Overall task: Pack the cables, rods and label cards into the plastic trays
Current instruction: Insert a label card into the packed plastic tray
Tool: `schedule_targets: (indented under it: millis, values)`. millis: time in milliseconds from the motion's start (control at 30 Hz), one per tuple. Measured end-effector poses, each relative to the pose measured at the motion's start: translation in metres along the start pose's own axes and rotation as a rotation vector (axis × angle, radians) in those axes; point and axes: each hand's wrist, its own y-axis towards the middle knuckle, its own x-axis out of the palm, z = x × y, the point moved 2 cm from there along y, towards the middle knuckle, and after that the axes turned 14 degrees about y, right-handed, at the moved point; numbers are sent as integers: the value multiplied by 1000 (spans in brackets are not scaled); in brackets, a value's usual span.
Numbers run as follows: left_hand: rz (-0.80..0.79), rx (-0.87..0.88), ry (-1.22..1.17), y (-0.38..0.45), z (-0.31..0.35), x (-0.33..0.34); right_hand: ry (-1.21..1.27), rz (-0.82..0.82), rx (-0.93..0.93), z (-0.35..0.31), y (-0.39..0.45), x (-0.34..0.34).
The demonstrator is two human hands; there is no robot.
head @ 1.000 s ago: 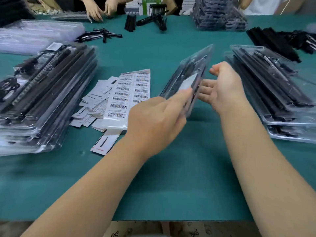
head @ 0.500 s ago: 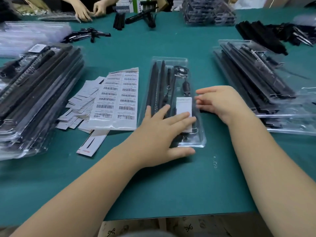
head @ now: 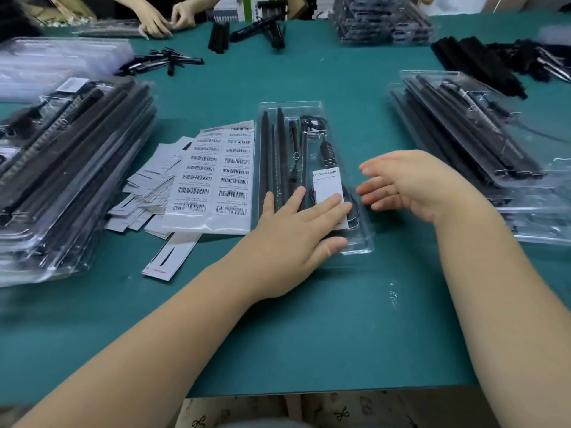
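Note:
A clear plastic tray (head: pixel 313 107) lies flat on the green table in front of me. It holds long black rods (head: pixel 265 156), a coiled black cable (head: pixel 312 123) and a white label card (head: pixel 326 182). My left hand (head: pixel 296 239) lies flat on the tray's near end, fingers straight, fingertips on the card and rods. My right hand (head: pixel 411 183) hovers just right of the tray with relaxed fingers, holding nothing.
Barcode sticker sheets (head: pixel 216 177) and loose cards (head: pixel 148 186) lie left of the tray. Stacks of filled trays stand at the left (head: pixel 71 168) and right (head: pixel 482 149). Loose black rods (head: pixel 475 66) lie far right. Another person's hands (head: pixel 167 20) work at the far edge.
The tray, held up tilted between both hands a second ago, now lies flat on the table. My left hand presses it down; my right hand has lifted slightly off its right side.

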Motion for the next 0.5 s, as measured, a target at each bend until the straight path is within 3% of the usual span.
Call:
schedule_targets:
  millis: [133, 500]
  values:
    - [20, -2, -41, -2, 0, -2, 37, 6, 72, -5, -4, 0]
    - [5, 5, 61, -1, 3, -2, -315, -134, 38, -5, -15, 3]
